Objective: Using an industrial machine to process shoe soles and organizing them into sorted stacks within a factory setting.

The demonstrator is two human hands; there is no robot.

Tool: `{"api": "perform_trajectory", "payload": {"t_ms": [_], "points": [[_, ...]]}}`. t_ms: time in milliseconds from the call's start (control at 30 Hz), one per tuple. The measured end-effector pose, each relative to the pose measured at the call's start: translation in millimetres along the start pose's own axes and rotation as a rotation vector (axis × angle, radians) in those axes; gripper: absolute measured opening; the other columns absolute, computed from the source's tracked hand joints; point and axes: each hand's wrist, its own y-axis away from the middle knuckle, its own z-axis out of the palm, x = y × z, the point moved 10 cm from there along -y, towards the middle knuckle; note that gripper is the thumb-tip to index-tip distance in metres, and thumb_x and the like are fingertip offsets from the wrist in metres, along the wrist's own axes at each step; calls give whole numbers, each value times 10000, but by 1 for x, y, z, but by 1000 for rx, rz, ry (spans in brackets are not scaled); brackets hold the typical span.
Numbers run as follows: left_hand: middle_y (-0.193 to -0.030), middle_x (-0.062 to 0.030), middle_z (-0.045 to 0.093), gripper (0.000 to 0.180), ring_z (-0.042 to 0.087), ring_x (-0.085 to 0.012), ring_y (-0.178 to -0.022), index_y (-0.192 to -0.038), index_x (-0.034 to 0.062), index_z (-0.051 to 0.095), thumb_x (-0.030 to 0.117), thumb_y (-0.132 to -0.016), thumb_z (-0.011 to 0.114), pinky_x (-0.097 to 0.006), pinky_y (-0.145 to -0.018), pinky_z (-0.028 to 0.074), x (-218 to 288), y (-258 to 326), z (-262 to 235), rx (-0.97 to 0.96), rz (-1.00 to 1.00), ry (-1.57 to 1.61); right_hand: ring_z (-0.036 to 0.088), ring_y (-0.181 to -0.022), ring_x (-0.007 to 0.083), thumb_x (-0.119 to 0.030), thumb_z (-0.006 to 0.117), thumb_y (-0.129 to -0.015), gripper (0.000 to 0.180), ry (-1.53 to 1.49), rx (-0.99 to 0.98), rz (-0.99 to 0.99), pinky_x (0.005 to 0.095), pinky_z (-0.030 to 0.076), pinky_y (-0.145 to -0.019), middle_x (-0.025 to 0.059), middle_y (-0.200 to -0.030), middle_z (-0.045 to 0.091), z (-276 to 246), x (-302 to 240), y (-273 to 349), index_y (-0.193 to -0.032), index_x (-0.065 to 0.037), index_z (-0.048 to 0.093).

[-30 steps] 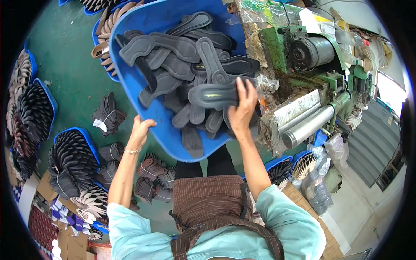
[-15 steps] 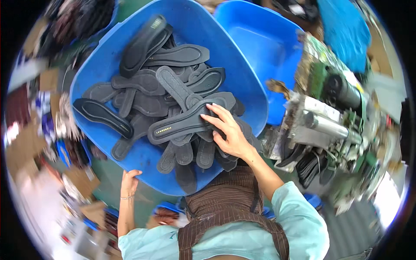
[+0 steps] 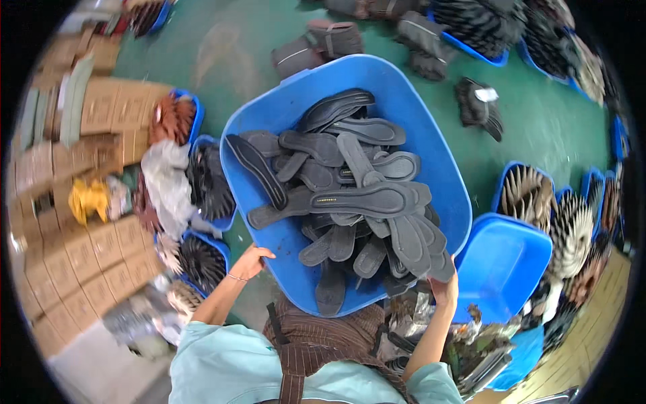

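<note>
A big blue plastic tub (image 3: 437, 158) hangs before me, heaped with dark grey and black shoe insoles (image 3: 363, 200). Some insoles lie flat and others cross at angles; one with small gold lettering rests on top. At the near left edge, my left hand (image 3: 250, 261) is closed on the tub's rim, thumb over the lip. My right hand (image 3: 444, 286) grips the rim at the near right, its fingers partly hidden beneath the tub. A few insole ends lean close to that hand.
Stacked cardboard boxes (image 3: 94, 266) stand at the left, beside blue bins of shoe parts. Another blue tub (image 3: 501, 262) is at the right. Dark bundles (image 3: 478, 104) lie on the green floor (image 3: 235, 54) ahead. Machinery (image 3: 471, 357) stands at the near right.
My right hand has left the insoles and taken hold of the tub's rim. My view has turned, with boxes now at the left and the machinery nearer the bottom right.
</note>
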Motion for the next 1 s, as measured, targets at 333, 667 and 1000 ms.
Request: {"api": "perform_trajectory", "payload": {"t_ms": [333,667,1000], "points": [[-1132,-91,570,572,551,-245,-1034,-1173,13,504,-120,-619,556,-387,-914,457,-113,-157,-155,196,19,494,511,-1140,271,-290,499,-926,468,300,239,152,411,429,-947,159,-1230,519,-20,159,-56,-1311,-50,385],[-842,-68,596,186,583,-192,-783,-812,24,574,-86,-664,594,-339,-756,503,-109,-428,-272,160,121,706,607,-993,233,-183,493,-936,327,586,488,328,358,516,-818,137,-1091,609,-88,242,-34,-1225,-30,485],[-1503,-32,150,886,67,-197,-1393,-1456,206,55,189,-781,628,-483,-1087,-12,-85,-362,-174,159,-14,-127,612,-917,149,-180,592,-877,270,832,428,-23,269,475,-796,91,-1001,652,-76,245,-7,-1110,-45,593]]}}
